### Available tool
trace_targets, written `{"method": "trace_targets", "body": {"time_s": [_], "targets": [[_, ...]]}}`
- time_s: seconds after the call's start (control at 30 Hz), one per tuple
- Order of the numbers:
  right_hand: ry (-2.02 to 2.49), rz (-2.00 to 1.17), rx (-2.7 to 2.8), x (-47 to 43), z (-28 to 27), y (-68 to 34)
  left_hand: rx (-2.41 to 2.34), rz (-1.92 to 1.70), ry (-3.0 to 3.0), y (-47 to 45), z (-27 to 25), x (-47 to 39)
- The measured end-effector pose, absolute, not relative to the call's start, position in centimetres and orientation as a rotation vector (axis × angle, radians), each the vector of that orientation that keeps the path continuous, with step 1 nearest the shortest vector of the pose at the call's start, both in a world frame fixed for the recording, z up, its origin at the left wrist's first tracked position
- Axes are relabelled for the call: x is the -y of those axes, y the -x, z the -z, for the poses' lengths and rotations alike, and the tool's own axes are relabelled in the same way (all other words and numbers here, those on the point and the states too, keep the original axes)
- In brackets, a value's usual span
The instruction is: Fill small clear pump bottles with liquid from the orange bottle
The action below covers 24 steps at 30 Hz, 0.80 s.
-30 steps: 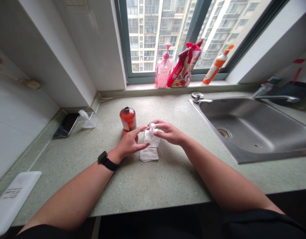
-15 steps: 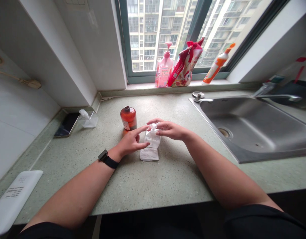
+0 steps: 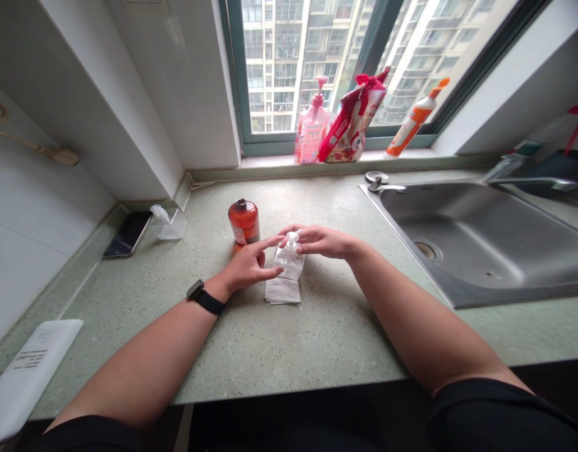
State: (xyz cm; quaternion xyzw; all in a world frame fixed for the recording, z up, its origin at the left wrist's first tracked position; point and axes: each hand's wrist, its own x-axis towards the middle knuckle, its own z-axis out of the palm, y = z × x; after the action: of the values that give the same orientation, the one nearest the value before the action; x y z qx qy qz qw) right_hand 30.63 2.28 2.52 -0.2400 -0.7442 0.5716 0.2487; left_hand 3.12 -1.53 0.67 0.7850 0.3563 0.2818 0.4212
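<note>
A small clear pump bottle (image 3: 292, 266) stands upright on a folded white tissue (image 3: 282, 291) on the counter. On its left side my left hand (image 3: 249, 263) has the thumb and forefinger spread around the body, the other fingers curled. My right hand (image 3: 324, 242) reaches from the right, its fingers and thumb around the bottle's neck just under the white pump head; part of the grip is hidden. Just behind my left hand is an amber bottle (image 3: 244, 216) with an open mouth and a pale label. A black watch is on my left wrist.
To the left lie a phone (image 3: 128, 234), a second clear pump bottle (image 3: 171, 226) and a white device (image 3: 32, 376). A steel sink (image 3: 451, 298) occupies the right. Along the windowsill stand a pink pump bottle (image 3: 312, 133), a red pouch (image 3: 352, 122) and an orange bottle (image 3: 413, 125).
The view has shifted very slightly. Both hands stay at the clear pump bottle with hardly any movement, and the bottle remains on the tissue.
</note>
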Motion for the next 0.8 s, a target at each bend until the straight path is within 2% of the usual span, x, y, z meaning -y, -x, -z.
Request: {"method": "trace_targets", "body": {"time_s": [0.23, 0.47, 0.8], "targets": [[0.795, -1.603, 1.76, -1.2, -1.5, -30.1, -0.904, -0.792, -2.026, -3.3, -0.7, 1.7], [0.927, -1.285, 1.717, 0.1, -0.8, -29.0, -0.947, -0.852, -2.082, -3.4, -0.2, 1.8], [1.057, -1.136, 1.715, 1.5, -0.6, -27.5, -0.999, -0.847, -2.057, -3.5, -0.2, 1.9]]}}
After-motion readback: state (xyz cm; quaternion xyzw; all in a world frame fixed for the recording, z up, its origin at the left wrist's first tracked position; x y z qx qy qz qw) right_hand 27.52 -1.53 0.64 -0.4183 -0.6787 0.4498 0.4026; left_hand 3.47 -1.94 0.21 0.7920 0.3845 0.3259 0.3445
